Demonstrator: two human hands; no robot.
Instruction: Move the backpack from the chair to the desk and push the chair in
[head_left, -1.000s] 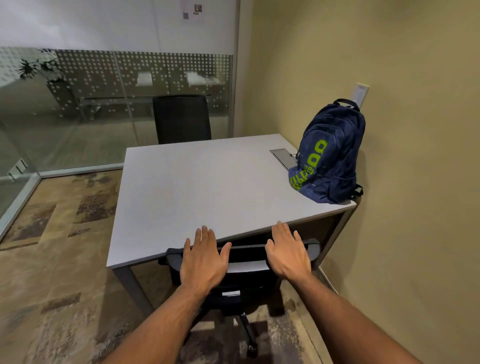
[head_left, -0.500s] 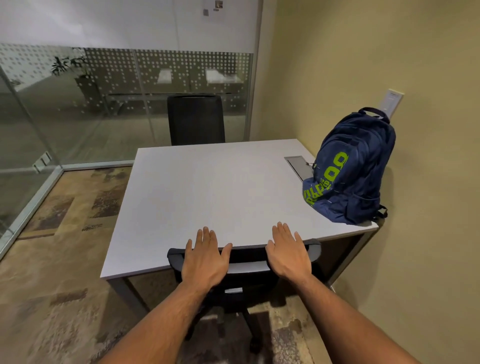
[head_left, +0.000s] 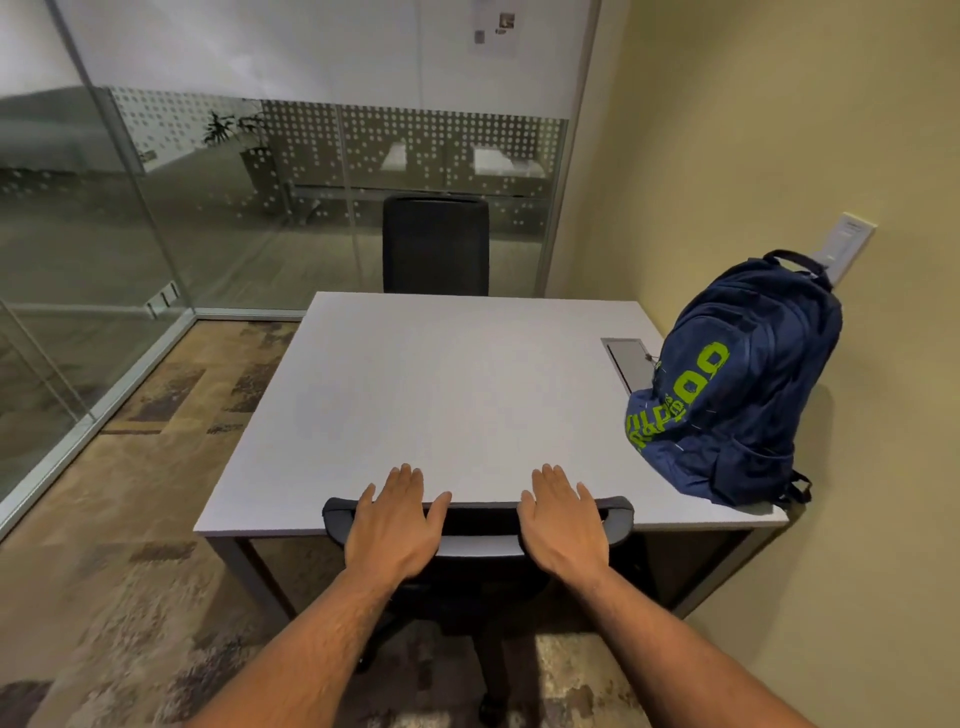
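Left hand and right hand lie flat, fingers spread, on the chair backrest top, lower center, gripping nothing. Chair sits tucked against the desk edge. Backpack stands on the desk, right side, against the wall.

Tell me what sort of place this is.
Most likely a small office meeting room: a grey desk with a cable hatch, office chairs on opposite sides, and a frosted-dot glass partition looking onto other desks.
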